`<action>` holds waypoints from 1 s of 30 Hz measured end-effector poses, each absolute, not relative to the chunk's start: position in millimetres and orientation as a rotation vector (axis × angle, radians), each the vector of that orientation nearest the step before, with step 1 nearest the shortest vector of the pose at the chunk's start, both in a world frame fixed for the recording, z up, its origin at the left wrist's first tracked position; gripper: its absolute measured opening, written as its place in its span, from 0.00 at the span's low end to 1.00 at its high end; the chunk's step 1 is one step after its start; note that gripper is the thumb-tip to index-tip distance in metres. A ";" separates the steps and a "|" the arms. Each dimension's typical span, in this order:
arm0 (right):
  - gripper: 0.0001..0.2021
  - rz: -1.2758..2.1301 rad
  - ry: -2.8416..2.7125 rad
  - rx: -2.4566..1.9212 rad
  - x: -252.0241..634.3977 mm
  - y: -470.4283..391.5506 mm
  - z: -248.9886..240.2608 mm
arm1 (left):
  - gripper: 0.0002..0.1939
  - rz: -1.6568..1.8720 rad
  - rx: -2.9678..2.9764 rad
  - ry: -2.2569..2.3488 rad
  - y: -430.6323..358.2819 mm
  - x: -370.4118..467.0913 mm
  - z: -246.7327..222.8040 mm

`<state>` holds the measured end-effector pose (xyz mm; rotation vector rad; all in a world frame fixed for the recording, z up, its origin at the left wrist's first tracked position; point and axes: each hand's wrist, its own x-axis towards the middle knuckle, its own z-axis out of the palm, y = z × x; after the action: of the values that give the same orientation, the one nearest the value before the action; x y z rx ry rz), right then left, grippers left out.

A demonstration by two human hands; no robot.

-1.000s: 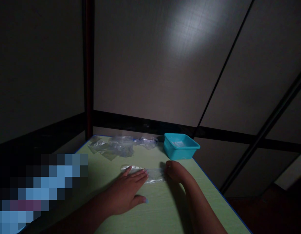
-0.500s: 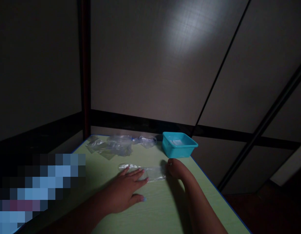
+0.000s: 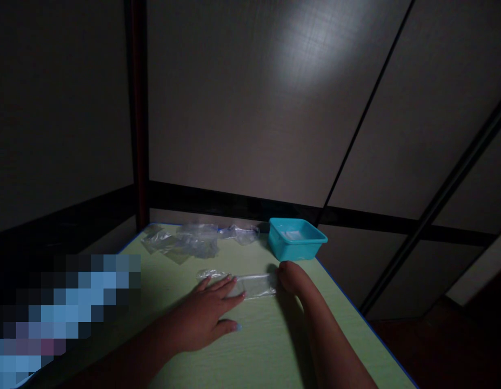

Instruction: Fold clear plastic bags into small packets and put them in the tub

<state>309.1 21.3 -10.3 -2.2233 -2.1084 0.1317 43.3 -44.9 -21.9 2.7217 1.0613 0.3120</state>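
A clear plastic bag [image 3: 256,285], stretched out in a narrow strip, lies across the green table [image 3: 234,362]. My left hand [image 3: 209,313] rests flat on its left part with the fingers spread, pressing it to the tabletop. At the bag's right end, my right hand [image 3: 291,276] is closed, its knuckles turned up and the fingertips hidden beneath. The bag's edge runs in under that hand. A crumpled end of the bag shows beyond my left fingertips.
Several loose clear plastic bags [image 3: 193,241] lie along the table's far left edge. A turquoise plastic basin [image 3: 296,246] with something whitish inside stands at the far right corner. Dark panels [image 3: 242,108] rise behind the table. A pixelated patch covers the lower left.
The view has shifted very slightly. Both hands keep almost the same places on the bag, and the strip between them looks a little flatter and straighter.
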 end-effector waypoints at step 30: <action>0.25 0.268 -2.504 -1.760 246.2 -0.5 -18.7 | 0.26 0.333 2.705 1.145 -41.6 42.8 -26.1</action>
<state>246.2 -0.5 -18.7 -1.7603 -2.5045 0.2679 42.8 -41.6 -26.1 2.7055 1.1446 0.3329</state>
